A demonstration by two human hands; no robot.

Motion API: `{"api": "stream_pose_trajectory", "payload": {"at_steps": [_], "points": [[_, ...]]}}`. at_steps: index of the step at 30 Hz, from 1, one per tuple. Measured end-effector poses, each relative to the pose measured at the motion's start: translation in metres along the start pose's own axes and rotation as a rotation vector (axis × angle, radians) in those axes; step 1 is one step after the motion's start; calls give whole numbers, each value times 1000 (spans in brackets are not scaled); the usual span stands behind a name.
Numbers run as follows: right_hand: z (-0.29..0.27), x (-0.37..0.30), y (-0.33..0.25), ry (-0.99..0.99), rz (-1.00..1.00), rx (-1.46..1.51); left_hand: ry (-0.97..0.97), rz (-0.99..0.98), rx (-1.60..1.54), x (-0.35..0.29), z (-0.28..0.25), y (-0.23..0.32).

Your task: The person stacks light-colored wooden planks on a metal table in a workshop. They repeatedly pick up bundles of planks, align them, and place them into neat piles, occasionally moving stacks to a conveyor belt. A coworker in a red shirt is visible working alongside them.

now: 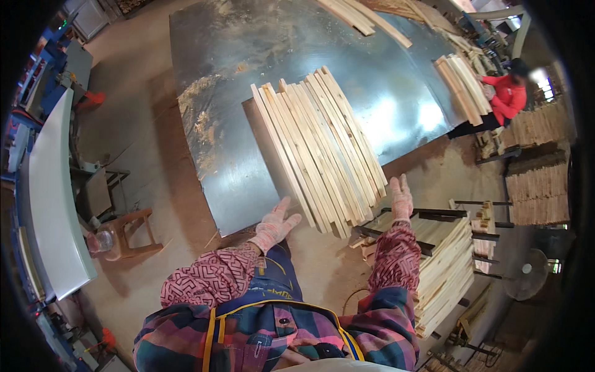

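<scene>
A bundle of pale wooden strips [319,149] lies side by side on a dark metal-topped table [229,204], its near ends jutting past the table's front edge. My left hand [276,225], in a pinkish work glove, is by the near left corner of the bundle with its fingers spread. On the other side, my right hand [401,198], gloved alike, is held up beside the near right end of the strips, fingers stretched out. Neither hand is closed round a strip. Whether the fingertips touch the wood I cannot tell.
At right stands a metal rack [434,214] stacked with wooden strips. A person in red [507,96] handles another bundle [462,87] at the table's far right. More strips [359,15] lie at the back. A wooden stool [127,235] and a long white panel [52,198] stand left.
</scene>
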State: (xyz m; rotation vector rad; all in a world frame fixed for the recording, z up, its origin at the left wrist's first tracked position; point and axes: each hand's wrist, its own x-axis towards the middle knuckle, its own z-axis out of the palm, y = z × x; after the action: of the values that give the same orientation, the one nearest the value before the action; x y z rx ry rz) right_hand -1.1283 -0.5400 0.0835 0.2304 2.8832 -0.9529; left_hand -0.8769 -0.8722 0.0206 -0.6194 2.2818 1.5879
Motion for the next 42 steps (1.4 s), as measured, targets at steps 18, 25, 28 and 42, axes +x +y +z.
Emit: {"api": "stream_pose_trajectory", "payload": {"at_steps": [18,25,28,42], "points": [[128,84,-33,-236,-423,358,569,-190,-693,105,-79,-22],[191,89,-73,-432,-98,887,795,-262,-677,112,-72,40],[151,41,-144,-801,389,1266,614,-78,-1147,104,-45,1],[134,-226,-128,-906,5,1073,286,-23,-1168,-163,-90,-78]]}}
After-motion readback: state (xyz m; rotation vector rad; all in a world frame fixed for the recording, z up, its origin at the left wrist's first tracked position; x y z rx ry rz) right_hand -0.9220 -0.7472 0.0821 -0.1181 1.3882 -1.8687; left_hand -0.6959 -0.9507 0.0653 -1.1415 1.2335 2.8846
